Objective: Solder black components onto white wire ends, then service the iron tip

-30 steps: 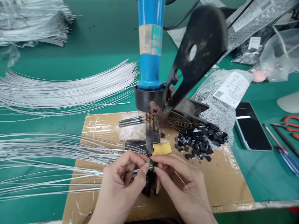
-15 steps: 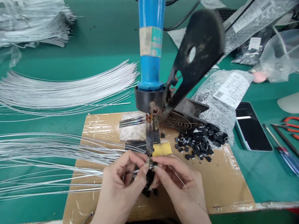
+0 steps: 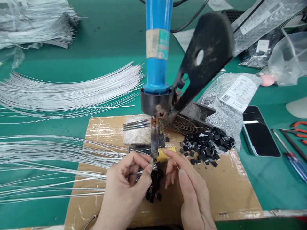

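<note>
My left hand (image 3: 127, 185) is closed in a pinch on the end of a thin silver wire (image 3: 72, 179), holding it under the tip of the soldering iron (image 3: 154, 145). The iron has a blue handle (image 3: 157, 48) and hangs upright in a black stand. My right hand (image 3: 187, 188) is just right of the tip, fingers loosely spread, nothing visible in it. A small heap of black parts (image 3: 153, 188) lies below the tip between my hands. All of this sits on a cardboard sheet (image 3: 230, 185).
Several silver wires fan out at the left (image 3: 67, 92). A pile of black square parts (image 3: 208, 143) lies right of the iron, beside a labelled plastic bag (image 3: 230, 95). A phone (image 3: 260, 131), a screwdriver (image 3: 295, 159) and red-handled pliers (image 3: 297, 126) lie at the right on the green mat.
My right hand has let go at the iron's tip and drawn back to the right, its fingers opening. My left hand keeps its pinch on the wire.
</note>
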A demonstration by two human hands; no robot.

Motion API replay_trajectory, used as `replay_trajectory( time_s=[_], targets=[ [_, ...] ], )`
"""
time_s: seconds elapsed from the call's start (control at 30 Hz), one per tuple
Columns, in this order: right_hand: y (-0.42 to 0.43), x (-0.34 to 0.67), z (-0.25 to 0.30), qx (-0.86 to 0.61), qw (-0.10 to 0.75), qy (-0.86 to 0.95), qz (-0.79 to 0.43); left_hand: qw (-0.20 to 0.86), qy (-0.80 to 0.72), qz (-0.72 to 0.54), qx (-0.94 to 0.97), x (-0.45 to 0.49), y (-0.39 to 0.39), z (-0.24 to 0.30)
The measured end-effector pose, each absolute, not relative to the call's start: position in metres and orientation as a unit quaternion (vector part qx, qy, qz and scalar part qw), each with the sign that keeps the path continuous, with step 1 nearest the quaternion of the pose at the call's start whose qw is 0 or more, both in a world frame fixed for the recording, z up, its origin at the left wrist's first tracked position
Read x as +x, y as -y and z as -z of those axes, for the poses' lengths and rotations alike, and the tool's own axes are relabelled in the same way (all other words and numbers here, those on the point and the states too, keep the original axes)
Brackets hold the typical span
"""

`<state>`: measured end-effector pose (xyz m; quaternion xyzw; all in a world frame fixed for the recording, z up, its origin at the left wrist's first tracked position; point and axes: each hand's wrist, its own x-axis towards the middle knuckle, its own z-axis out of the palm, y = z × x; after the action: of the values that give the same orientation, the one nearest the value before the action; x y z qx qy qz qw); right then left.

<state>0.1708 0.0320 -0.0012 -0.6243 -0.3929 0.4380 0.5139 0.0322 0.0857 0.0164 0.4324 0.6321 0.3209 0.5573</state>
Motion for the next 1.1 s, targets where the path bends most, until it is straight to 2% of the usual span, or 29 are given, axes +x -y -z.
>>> replay_trajectory(
  time_s=[0.27, 0.47, 0.77, 1.1],
  targets=[
    [-0.035, 0.184, 0.000, -0.654, 0.456, 0.451, -0.402, 0.546, -0.603, -0.350, 0.463, 0.026, -0.093, -0.009],
    [-0.041, 0.187, -0.001, -0.615, 0.497, 0.463, -0.400, 0.551, -0.601, -0.353, 0.459, 0.030, -0.097, -0.011],
    [-0.043, 0.189, -0.006, -0.617, 0.473, 0.491, -0.393, 0.542, -0.603, -0.350, 0.470, 0.027, -0.096, -0.011],
    [-0.040, 0.178, -0.006, -0.617, 0.519, 0.430, -0.407, 0.553, -0.599, -0.350, 0.462, 0.033, -0.105, -0.024]
  ],
)
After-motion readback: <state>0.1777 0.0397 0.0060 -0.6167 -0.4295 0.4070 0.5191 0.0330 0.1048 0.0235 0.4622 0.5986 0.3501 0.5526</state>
